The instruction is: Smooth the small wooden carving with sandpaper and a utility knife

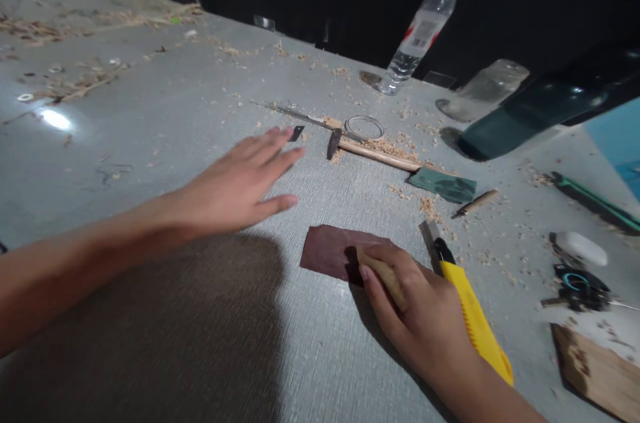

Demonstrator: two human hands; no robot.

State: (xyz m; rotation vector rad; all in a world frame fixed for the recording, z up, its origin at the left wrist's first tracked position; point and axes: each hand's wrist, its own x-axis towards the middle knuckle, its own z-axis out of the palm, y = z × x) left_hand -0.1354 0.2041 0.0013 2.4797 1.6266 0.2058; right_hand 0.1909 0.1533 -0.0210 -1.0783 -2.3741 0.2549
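Note:
My right hand (425, 306) is closed around a small pale wooden piece (386, 278). It holds the piece over the right part of a reddish-brown sheet of sandpaper (323, 251), though the hand hides whether they touch. A yellow utility knife (473, 310), blade out, lies just right of that hand. My left hand (245, 173) is empty, fingers stretched and thumb apart, over the grey tabletop (320, 336). Near its fingertips is a small dark flat piece (297, 134). Farther back lies a hammer (375, 155) with a wooden handle, its end by a green sheet (444, 184).
Wood shavings (430, 206) litter the surface. Behind stand a water bottle (423, 30), a clear glass (493, 90) and a dark bottle (530, 110). On the right are keys (580, 286), a white case (583, 248) and a wooden board (600, 370). A tape roll-like ring (365, 118) lies behind the hammer.

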